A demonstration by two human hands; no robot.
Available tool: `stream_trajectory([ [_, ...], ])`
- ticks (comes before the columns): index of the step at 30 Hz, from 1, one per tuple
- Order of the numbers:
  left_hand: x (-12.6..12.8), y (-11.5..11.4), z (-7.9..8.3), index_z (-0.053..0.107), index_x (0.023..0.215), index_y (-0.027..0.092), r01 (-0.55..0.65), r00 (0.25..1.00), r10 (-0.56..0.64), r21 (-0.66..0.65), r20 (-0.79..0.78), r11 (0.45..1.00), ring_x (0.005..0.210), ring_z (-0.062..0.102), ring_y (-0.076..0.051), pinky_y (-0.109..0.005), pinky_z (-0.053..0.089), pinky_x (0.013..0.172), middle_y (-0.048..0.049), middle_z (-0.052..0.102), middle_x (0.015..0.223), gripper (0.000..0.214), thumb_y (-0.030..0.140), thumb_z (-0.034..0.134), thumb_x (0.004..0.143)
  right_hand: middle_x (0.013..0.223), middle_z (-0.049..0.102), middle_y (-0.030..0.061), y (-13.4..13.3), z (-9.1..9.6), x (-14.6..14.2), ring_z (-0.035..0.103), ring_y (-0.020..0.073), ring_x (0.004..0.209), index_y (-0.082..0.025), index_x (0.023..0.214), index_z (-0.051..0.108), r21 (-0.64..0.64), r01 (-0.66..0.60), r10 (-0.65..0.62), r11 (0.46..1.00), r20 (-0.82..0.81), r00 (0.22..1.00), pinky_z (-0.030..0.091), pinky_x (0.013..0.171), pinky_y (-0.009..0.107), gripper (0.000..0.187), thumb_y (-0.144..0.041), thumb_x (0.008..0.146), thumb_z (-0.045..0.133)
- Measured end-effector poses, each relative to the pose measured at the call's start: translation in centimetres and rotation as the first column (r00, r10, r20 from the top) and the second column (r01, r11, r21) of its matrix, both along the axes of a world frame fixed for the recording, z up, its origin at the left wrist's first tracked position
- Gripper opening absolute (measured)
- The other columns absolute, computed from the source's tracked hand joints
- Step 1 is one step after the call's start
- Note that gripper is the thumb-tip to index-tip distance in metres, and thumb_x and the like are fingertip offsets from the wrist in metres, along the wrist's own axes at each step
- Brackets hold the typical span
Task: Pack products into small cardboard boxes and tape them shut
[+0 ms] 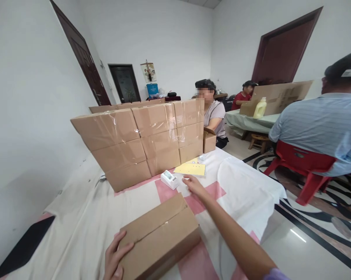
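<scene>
A closed cardboard box [160, 233] lies on the cloth right in front of me, a seam running along its top. My left hand [115, 254] grips the near left end of this box, fingers over the top edge. Beyond the box, my right hand [194, 186] reaches forward with its fingers bent together; whatever may be between the fingertips is too small to make out. Just left of those fingertips sits a small white device [169, 179] with a screen. A yellow sheet [190, 168] with small marks lies behind the hand.
Stacked, taped cardboard boxes [154, 136] form a wall across the table. A smaller box [209, 140] stands at its right end, near a seated person [216, 112]. The tablecloth [239, 186] hangs over the right edge. Another person sits on a red chair [303, 159].
</scene>
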State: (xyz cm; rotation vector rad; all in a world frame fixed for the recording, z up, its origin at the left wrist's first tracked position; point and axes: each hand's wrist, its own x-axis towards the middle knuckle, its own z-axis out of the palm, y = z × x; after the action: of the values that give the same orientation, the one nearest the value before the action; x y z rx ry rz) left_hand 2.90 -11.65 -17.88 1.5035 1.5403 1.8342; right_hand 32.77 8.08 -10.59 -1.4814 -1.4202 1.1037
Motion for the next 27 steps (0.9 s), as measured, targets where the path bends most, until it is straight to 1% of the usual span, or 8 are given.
stream_trajectory([
  [4,1.5,-0.5,0.3,0.081,0.092,0.027,0.010,0.996,-0.015,0.049,0.088,0.999,0.140,0.048,-0.042,-0.065,0.025,0.126,-0.0076,0.063,0.138,0.043,0.062,0.057,0.088,0.079,0.065,0.0024,1.0,-3.3,-3.7,0.058,0.0168,0.074,-0.016,0.091,0.068,0.062,0.052,-0.052,0.997,-0.012,0.999,0.041,0.067,0.025,0.027,-0.041,0.093,0.059],
  [7,3.1,-0.9,1.1,0.080,0.096,0.026,-0.005,0.990,-0.005,0.067,0.143,0.998,0.144,0.045,-0.039,-0.061,0.023,0.127,-0.0057,0.059,0.145,0.038,0.053,0.053,0.092,0.065,0.060,0.0017,0.6,-4.2,-3.9,0.055,0.0170,0.069,-0.016,0.067,0.060,0.048,0.050,-0.049,0.998,-0.034,0.998,0.038,0.064,0.026,0.038,-0.045,0.092,0.061],
  [9,3.8,-1.1,1.5,0.079,0.097,0.025,-0.017,0.990,0.007,0.073,0.143,0.997,0.142,0.047,-0.038,-0.061,0.026,0.126,-0.0055,0.059,0.146,0.037,0.050,0.052,0.092,0.061,0.058,0.0020,0.6,-4.5,-3.8,0.053,0.0158,0.062,-0.017,0.061,0.056,0.011,0.047,-0.046,0.999,-0.070,0.996,0.034,0.058,0.026,0.042,-0.046,0.091,0.064],
  [14,4.0,-1.1,1.8,0.077,0.098,0.024,-0.009,0.992,-0.005,0.114,0.128,0.993,0.140,0.048,-0.036,-0.059,0.030,0.122,-0.0057,0.060,0.144,0.035,0.046,0.050,0.093,0.073,0.066,0.0043,1.7,-5.1,-3.3,0.045,0.0101,0.046,-0.018,0.081,0.054,-0.118,0.074,-0.101,0.990,-0.239,0.966,0.026,0.043,0.024,0.033,-0.046,0.099,0.052],
  [17,3.9,-1.0,1.7,0.077,0.100,0.024,-0.003,0.994,-0.011,0.130,0.111,0.992,0.139,0.049,-0.035,-0.057,0.029,0.122,-0.0054,0.060,0.144,0.034,0.043,0.049,0.094,0.078,0.068,0.0049,2.2,-5.4,-3.1,0.045,0.0081,0.041,-0.019,0.090,0.052,-0.172,0.059,-0.115,0.983,-0.339,0.934,0.024,0.038,0.022,0.026,-0.043,0.099,0.053],
  [22,4.1,-1.1,2.1,0.077,0.102,0.026,-0.003,0.996,-0.010,0.154,0.084,0.988,0.138,0.051,-0.033,-0.055,0.030,0.122,-0.0043,0.061,0.144,0.034,0.042,0.048,0.095,0.085,0.073,0.0037,2.6,-4.9,-3.3,0.059,0.0095,0.048,-0.019,0.099,0.052,-0.162,0.017,-0.091,0.987,-0.460,0.883,0.034,0.038,0.019,0.015,-0.032,0.098,0.059],
  [24,4.1,-1.2,2.3,0.077,0.102,0.026,-0.011,0.998,0.001,0.152,0.069,0.988,0.138,0.051,-0.033,-0.054,0.029,0.121,-0.0041,0.061,0.143,0.035,0.042,0.047,0.096,0.089,0.073,0.0023,3.0,-4.6,-3.4,0.065,0.0104,0.054,-0.021,0.105,0.050,-0.146,0.031,-0.098,0.989,-0.481,0.871,0.034,0.038,0.017,0.015,-0.029,0.099,0.061],
  [27,4.1,-1.2,2.2,0.078,0.101,0.027,-0.013,0.995,-0.002,0.144,0.102,0.989,0.138,0.050,-0.033,-0.055,0.029,0.121,-0.0038,0.061,0.143,0.033,0.041,0.048,0.095,0.089,0.072,0.0019,3.9,-4.3,-3.3,0.066,0.0104,0.058,-0.018,0.112,0.054,-0.161,0.015,-0.090,0.987,-0.470,0.878,0.037,0.039,0.016,0.019,-0.027,0.099,0.065],
])
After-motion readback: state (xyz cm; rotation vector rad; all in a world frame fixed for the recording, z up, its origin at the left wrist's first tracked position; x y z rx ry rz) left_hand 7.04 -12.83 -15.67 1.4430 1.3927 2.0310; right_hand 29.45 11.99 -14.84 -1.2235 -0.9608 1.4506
